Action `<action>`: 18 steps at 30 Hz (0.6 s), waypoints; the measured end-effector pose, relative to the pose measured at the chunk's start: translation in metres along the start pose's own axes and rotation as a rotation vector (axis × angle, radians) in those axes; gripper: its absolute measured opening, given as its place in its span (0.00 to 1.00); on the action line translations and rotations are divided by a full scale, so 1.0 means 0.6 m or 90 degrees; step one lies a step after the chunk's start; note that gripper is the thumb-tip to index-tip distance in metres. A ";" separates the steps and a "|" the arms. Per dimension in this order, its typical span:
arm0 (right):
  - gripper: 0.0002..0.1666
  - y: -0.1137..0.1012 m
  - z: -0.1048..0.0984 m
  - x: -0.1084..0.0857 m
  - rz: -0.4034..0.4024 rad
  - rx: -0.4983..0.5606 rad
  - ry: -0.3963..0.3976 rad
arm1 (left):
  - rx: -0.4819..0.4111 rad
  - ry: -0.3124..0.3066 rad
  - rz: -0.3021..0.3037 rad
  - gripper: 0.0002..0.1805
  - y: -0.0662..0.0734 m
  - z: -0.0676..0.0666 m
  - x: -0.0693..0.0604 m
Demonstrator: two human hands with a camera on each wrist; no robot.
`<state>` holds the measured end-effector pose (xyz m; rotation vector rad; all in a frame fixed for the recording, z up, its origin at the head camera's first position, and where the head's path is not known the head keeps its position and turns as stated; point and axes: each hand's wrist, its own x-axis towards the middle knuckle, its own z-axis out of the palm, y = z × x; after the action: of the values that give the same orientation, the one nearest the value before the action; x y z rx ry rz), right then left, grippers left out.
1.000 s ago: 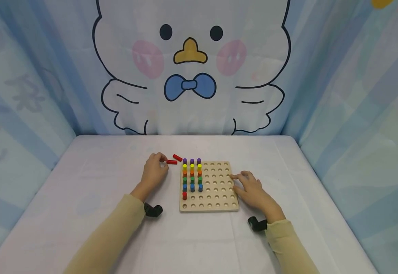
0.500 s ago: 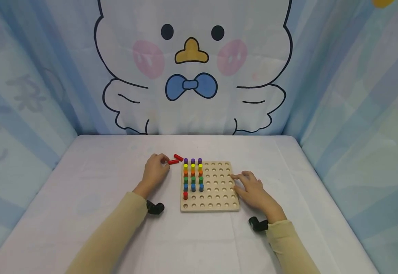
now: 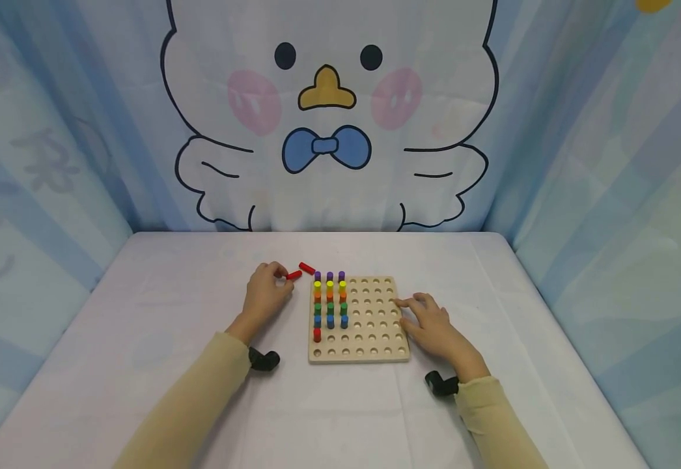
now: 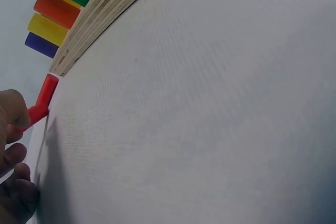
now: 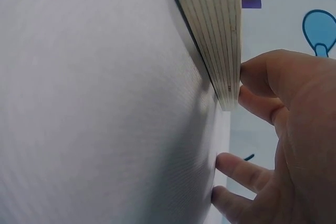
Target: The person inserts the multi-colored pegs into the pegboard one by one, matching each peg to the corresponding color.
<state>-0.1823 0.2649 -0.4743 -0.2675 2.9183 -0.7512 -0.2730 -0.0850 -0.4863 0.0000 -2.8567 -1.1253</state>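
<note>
My left hand (image 3: 263, 294) pinches a red peg (image 3: 295, 275) between thumb and finger, left of a wooden pegboard (image 3: 359, 358). The left wrist view shows this peg (image 4: 37, 114) jutting tilted from the fingertips. A second red peg (image 3: 307, 268) lies on the table by the board's back left corner. Rows of three purple, yellow, orange, green and blue pegs (image 3: 330, 322) stand upright in the board's left columns. In front of them stands a single red peg (image 3: 317, 335). My right hand (image 3: 431, 326) rests its fingertips against the board's right edge, fingers spread.
The board lies flat on a white-covered table (image 3: 340, 417). Its right-hand columns show bare holes. A curtain (image 3: 329, 195) with a cartoon bird hangs behind the table's back edge, and blue patterned cloth flanks both sides.
The red peg at my left fingertips has turned, its far end swinging toward the back and lifting slightly. My right hand and the board have stayed in place.
</note>
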 end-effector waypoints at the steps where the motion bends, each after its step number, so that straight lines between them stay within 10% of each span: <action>1: 0.25 0.000 0.000 0.000 0.002 0.000 0.000 | 0.001 0.005 0.002 0.13 -0.001 0.000 -0.001; 18: 0.26 0.004 0.003 0.001 -0.001 -0.002 0.003 | -0.195 0.112 0.034 0.10 0.016 -0.003 -0.030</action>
<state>-0.1828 0.2662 -0.4771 -0.2684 2.9249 -0.7479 -0.2548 -0.0789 -0.4793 0.0046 -2.4929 -1.4600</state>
